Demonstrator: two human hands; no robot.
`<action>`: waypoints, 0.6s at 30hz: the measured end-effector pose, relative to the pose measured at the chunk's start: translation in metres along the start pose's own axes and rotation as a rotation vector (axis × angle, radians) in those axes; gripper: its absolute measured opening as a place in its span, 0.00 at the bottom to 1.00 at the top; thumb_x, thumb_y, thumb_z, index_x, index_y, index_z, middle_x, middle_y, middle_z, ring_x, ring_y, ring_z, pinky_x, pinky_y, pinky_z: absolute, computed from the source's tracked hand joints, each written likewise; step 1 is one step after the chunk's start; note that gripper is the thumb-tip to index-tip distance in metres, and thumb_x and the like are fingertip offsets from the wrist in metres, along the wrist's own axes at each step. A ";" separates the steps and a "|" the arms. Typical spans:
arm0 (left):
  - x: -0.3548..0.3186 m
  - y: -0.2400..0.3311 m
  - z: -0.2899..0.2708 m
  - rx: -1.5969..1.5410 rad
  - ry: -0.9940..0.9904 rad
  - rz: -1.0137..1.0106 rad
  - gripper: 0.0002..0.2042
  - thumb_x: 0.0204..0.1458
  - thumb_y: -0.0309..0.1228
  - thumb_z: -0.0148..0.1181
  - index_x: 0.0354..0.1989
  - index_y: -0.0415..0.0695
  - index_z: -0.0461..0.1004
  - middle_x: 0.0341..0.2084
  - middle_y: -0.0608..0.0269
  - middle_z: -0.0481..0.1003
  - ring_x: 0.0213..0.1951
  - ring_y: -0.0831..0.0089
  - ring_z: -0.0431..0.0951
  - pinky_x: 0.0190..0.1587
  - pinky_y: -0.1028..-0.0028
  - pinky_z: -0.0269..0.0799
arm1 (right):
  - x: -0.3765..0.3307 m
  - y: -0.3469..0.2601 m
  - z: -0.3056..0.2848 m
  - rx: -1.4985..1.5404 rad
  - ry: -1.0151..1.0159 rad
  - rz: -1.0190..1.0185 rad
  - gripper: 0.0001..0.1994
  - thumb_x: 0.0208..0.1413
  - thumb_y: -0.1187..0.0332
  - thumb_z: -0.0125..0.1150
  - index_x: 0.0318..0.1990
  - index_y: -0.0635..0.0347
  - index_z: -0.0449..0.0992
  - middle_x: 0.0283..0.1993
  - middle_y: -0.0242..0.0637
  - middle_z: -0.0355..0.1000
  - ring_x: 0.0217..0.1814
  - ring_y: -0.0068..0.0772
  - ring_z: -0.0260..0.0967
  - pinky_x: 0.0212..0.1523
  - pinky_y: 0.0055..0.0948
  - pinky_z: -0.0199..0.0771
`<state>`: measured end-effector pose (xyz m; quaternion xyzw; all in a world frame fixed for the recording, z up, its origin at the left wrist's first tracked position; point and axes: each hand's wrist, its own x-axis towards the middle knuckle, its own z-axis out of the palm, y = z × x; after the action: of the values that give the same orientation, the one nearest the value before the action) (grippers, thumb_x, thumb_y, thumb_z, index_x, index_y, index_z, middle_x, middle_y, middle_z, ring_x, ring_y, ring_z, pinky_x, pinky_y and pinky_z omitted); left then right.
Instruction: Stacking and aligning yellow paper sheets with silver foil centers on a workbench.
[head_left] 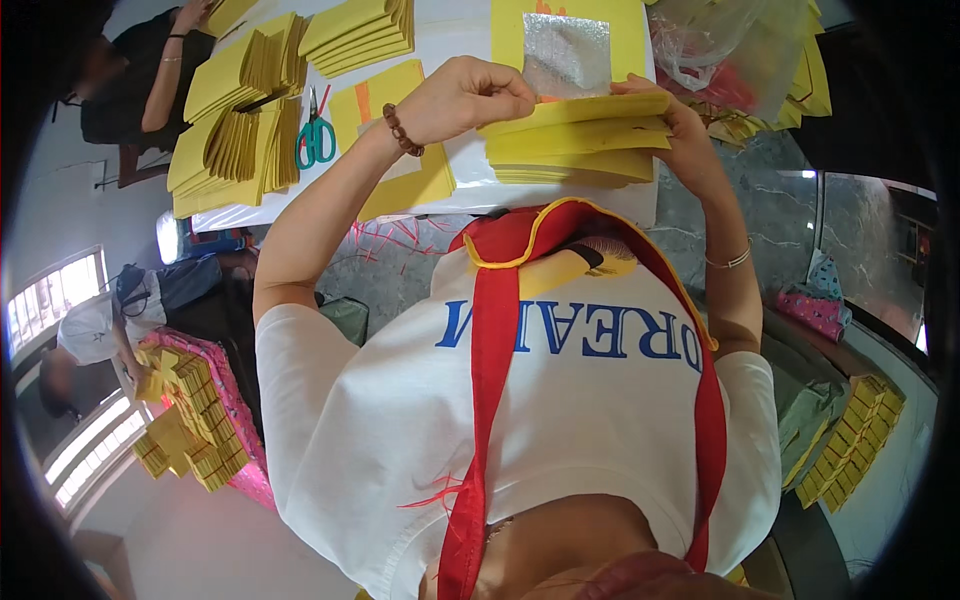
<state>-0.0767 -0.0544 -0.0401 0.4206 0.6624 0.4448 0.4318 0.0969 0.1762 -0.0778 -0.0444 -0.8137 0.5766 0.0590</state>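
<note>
gripping a stack of yellow paper (575, 135) at the near edge of the bench (470, 160), the left hand (470, 95) pinches the top sheet's left end, fingers closed on it, while the right hand (675, 125) clasps the stack's right end. green scissors (316, 138) lie to the left.

Off to your left: green-handled scissors (316, 138) on the white table (470, 185), between fanned yellow paper stacks (238, 120). Clear plastic bags (735, 50) far right. Bundled yellow packets (190, 410) on pink cloth, lower left.
</note>
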 end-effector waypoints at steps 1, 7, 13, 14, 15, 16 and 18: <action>0.001 0.001 0.000 0.001 -0.013 -0.023 0.06 0.51 0.27 0.54 0.32 0.38 0.75 0.22 0.75 0.71 0.25 0.90 0.65 0.27 0.85 0.59 | 0.000 0.001 -0.001 -0.043 -0.014 -0.017 0.19 0.46 0.75 0.61 0.49 0.62 0.70 0.57 0.36 0.65 0.66 0.35 0.53 0.63 0.32 0.54; 0.004 -0.004 0.001 -0.012 -0.027 -0.029 0.06 0.49 0.26 0.54 0.31 0.37 0.75 0.23 0.73 0.72 0.26 0.89 0.66 0.28 0.85 0.61 | -0.001 0.000 -0.001 -0.090 -0.032 -0.026 0.18 0.47 0.73 0.60 0.49 0.60 0.70 0.55 0.38 0.67 0.68 0.37 0.49 0.63 0.34 0.52; 0.007 -0.006 -0.002 -0.040 -0.067 -0.045 0.07 0.49 0.27 0.54 0.31 0.37 0.75 0.22 0.73 0.72 0.25 0.88 0.67 0.27 0.84 0.61 | -0.001 0.000 -0.001 -0.108 -0.041 -0.052 0.18 0.48 0.73 0.59 0.48 0.59 0.69 0.55 0.38 0.67 0.68 0.38 0.48 0.64 0.35 0.51; 0.008 -0.004 -0.001 -0.039 -0.068 -0.045 0.07 0.49 0.27 0.54 0.31 0.37 0.75 0.22 0.73 0.72 0.25 0.88 0.67 0.27 0.84 0.61 | -0.001 0.001 -0.001 -0.108 -0.046 -0.054 0.18 0.48 0.73 0.59 0.48 0.59 0.69 0.55 0.38 0.67 0.68 0.38 0.48 0.64 0.35 0.51; 0.008 -0.003 -0.001 -0.034 -0.083 -0.056 0.06 0.49 0.27 0.54 0.30 0.37 0.75 0.21 0.73 0.72 0.24 0.88 0.66 0.27 0.84 0.61 | -0.002 0.001 -0.001 -0.108 -0.046 -0.055 0.18 0.48 0.73 0.59 0.48 0.59 0.69 0.55 0.38 0.67 0.68 0.38 0.48 0.64 0.35 0.51; 0.008 -0.002 -0.001 -0.028 -0.098 -0.067 0.06 0.49 0.27 0.55 0.30 0.37 0.75 0.20 0.73 0.71 0.24 0.88 0.66 0.26 0.84 0.61 | -0.002 0.001 -0.001 -0.107 -0.046 -0.057 0.18 0.48 0.73 0.59 0.48 0.59 0.69 0.55 0.38 0.67 0.68 0.38 0.48 0.64 0.35 0.51; 0.008 -0.003 -0.001 -0.031 -0.104 -0.056 0.06 0.49 0.27 0.55 0.29 0.37 0.75 0.20 0.73 0.71 0.23 0.88 0.66 0.26 0.83 0.60 | -0.002 0.002 -0.002 -0.105 -0.046 -0.059 0.17 0.48 0.73 0.59 0.48 0.59 0.69 0.55 0.37 0.67 0.68 0.38 0.48 0.64 0.35 0.51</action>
<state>-0.0801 -0.0474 -0.0444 0.4178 0.6437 0.4201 0.4844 0.0990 0.1782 -0.0793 -0.0101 -0.8449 0.5320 0.0548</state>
